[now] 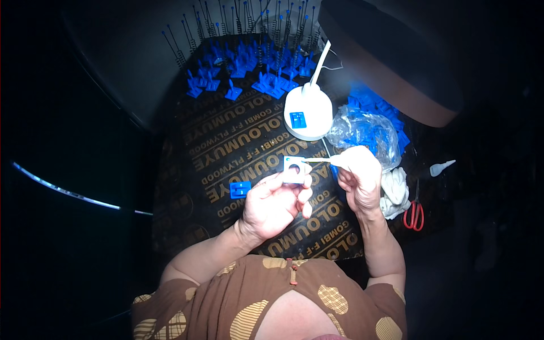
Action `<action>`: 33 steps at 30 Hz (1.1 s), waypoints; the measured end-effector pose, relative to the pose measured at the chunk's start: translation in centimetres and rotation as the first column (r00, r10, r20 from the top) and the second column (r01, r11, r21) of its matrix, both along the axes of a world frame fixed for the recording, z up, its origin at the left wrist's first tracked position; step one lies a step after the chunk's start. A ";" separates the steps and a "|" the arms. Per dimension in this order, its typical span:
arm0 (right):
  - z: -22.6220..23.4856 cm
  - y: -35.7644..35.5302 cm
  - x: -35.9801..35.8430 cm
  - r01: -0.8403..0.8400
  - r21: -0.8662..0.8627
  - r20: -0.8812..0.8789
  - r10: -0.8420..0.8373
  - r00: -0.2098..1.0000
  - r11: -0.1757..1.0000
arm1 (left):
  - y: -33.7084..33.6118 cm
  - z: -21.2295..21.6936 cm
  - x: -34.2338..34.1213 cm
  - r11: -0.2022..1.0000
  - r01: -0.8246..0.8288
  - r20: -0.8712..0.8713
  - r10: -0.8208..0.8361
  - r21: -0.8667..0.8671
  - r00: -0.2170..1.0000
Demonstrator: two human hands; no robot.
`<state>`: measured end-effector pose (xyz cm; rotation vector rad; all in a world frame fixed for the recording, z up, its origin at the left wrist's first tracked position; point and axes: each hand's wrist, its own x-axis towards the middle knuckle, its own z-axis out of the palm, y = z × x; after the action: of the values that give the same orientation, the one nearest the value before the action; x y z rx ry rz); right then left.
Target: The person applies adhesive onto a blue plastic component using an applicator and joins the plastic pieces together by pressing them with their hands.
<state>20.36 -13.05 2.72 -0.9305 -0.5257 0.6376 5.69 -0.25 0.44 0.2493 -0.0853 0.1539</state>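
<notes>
- Between the fingertips of the left grip (pixel 275 205), closed on its edges, sits the part (pixel 288 178), blue-rimmed with a pale face and a round opening; it is probably pinched this way to leave that face bare.
- Just right of it, the right grip (pixel 362 175) is clamped on a thin stick (pixel 320 160), whose tip meets or nearly meets the part's upper edge; glare hides which. Holding it level likely keeps the fingers out of the way.
- Just left of the left grip, a blue piece (pixel 240 190) lies on the table (pixel 221 150), apparently within easy reach.
- Beyond both grips, a white stand (pixel 318 128) carries another piece (pixel 297 120), perhaps to keep it separate.
- Past the right grip lies a clear bag (pixel 371 133) with blue pieces showing; nearer are a white cloth (pixel 395 194) and red scissors (pixel 414 216), with a white nozzle (pixel 441 169) farther right.
- Farthest ahead, blue bases (pixel 275 85) stand grouped near upright springs (pixel 238 24), perhaps parked clear of the hands.
</notes>
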 end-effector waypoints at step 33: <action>0.0 -0.1 0.0 0.017 0.022 -0.003 -0.017 1.000 1.000 | -0.2 0.1 -0.1 0.998 -0.004 -0.044 0.007 0.059 0.999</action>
<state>20.36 -13.12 2.73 -0.9128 -0.5203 0.6165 5.56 -0.41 0.59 0.3113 -0.0456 0.1512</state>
